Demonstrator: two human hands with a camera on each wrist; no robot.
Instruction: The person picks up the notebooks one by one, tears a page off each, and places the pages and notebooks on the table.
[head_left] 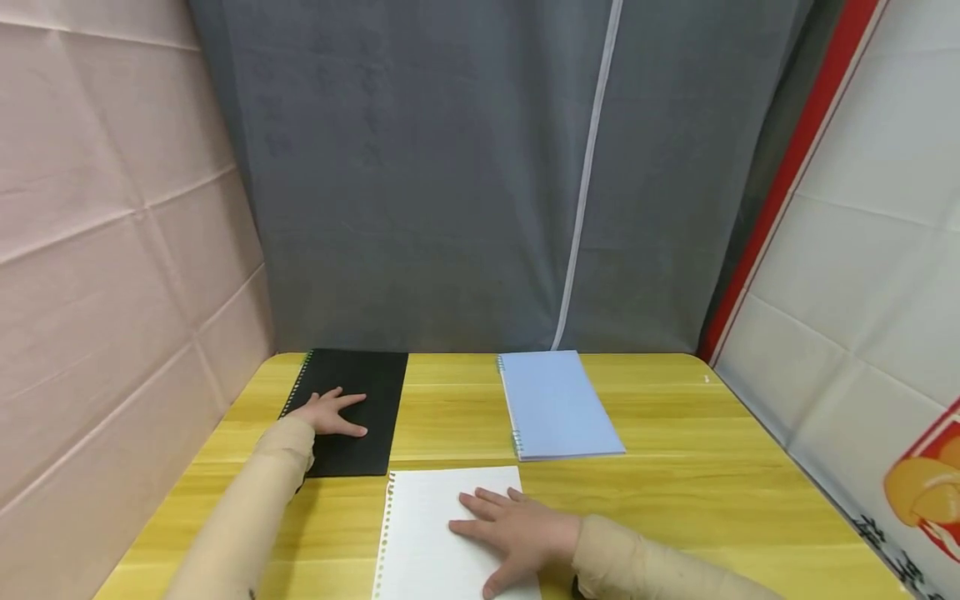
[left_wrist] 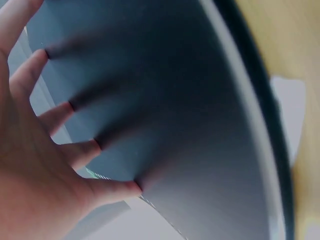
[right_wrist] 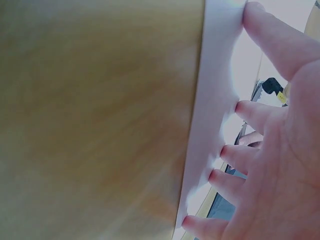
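A black notebook (head_left: 348, 410) lies lengthwise away from the person at the table's (head_left: 690, 467) left rear, left hand (head_left: 330, 413) flat on it, fingers spread. The right hand (head_left: 517, 529), fingers straight, presses a white sheet (head_left: 427, 533) near the front edge.

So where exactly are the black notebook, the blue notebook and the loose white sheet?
black notebook (head_left: 367, 379), head view, bare cover right of the left hand.
blue notebook (head_left: 558, 404), head view, middle of its cover.
loose white sheet (head_left: 423, 525), head view, bare paper left of the right hand.
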